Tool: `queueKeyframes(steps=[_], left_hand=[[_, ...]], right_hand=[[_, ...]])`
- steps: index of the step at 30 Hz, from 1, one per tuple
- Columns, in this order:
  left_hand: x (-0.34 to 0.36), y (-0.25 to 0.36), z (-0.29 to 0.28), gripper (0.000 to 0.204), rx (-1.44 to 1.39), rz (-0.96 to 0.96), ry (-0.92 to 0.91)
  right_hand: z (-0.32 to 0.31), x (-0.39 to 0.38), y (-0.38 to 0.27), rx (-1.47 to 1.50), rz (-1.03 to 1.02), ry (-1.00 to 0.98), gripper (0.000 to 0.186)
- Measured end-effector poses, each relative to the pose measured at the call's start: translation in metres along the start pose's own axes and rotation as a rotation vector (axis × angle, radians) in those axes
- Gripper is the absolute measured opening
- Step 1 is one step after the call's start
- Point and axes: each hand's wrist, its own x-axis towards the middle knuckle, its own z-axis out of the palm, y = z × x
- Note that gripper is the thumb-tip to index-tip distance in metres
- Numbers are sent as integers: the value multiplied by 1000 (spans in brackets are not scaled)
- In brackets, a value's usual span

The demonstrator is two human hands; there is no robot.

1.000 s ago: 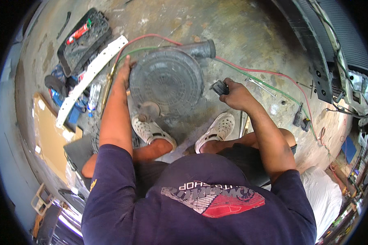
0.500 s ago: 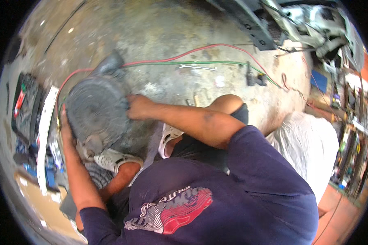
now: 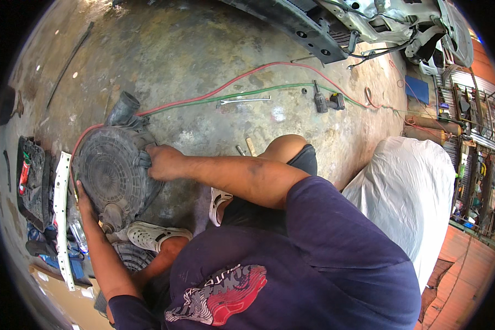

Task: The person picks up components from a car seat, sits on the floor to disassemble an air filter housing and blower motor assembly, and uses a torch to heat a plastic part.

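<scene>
A round, dark grey plastic air filter housing (image 3: 113, 171) stands before me at the left, its ribbed circular face turned up toward me. From its top a wide pipe stub (image 3: 127, 103) sticks out; a smaller spout (image 3: 113, 214) sits at its lower end. My left hand (image 3: 87, 202) presses along the housing's left edge, its fingers partly hidden. On the opposite side my right hand (image 3: 166, 162) is closed around a part of the rim. Another ribbed black round part (image 3: 133, 256) lies by my left shoe.
Red (image 3: 220, 88) and green (image 3: 203, 98) hoses cross the floor behind the housing. Beyond my knee lie a wrench (image 3: 244, 100) and a cordless power tool (image 3: 325, 100). A white perforated strip (image 3: 61, 220) and a black tray (image 3: 33, 181) are at left. A covered bulky object (image 3: 404, 192) stands right.
The view has shifted and sharpened, so the housing and both hands appear slightly lower and farther left. Both hands keep their hold on the housing.
</scene>
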Motion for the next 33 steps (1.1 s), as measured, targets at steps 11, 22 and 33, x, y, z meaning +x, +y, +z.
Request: queueKeyframes(steps=[11, 22, 33], left_hand=[[-9, -23, 24, 91, 4, 94, -92], [0, 6, -23, 72, 513, 95, 295], [-48, 68, 15, 68, 837, -68, 84]], right_hand=[[-49, 1, 3, -539, -99, -301, 39], [-260, -118, 320, -500, 206, 136, 55], [-252, -204, 551, -294, 939, 736, 59]])
